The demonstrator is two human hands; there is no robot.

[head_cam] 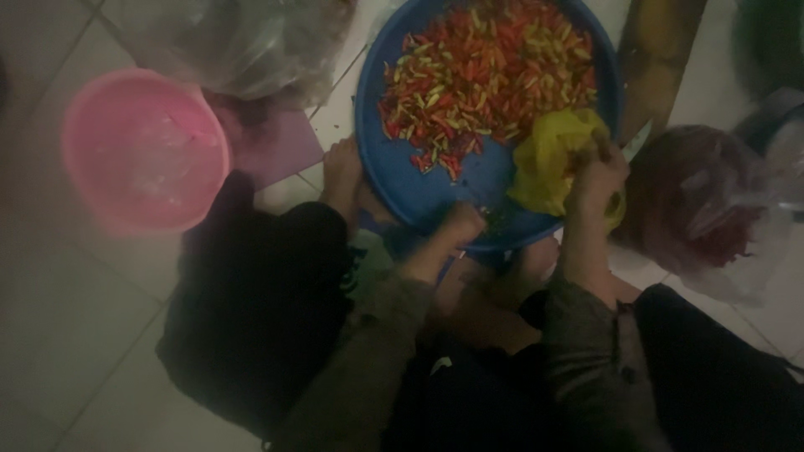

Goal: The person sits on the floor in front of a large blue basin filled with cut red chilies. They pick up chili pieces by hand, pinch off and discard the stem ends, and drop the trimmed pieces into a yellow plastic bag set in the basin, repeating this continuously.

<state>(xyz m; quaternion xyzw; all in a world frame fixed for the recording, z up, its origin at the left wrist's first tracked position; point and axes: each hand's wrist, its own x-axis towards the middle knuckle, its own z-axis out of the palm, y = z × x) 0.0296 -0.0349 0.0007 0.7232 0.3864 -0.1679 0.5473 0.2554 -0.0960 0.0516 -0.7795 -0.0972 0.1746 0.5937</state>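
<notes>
While the right hand (pixel 596 177) grips the yellow bag (pixel 548 163), the left hand (pixel 463 223) rests curled on the blue tray's (pixel 435 194) rim beside chillies (pixel 490 71).

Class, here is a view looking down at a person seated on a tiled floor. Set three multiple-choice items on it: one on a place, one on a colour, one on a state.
1. Where does the round pink plastic basin sit relative to the big round blue plastic tray?
A. picture left B. picture right C. inside it

2. What colour is the crumpled plastic bag on the tray?
A. white B. yellow C. black

3. What is the right hand doing?
A. resting on the floor B. lifting the basin C. gripping the bag

Answers: 1 A, the basin lies left of the tray. 2 B, it looks yellow. 3 C, the fingers close on the bag; the left hand rests at the tray's near rim.
</notes>
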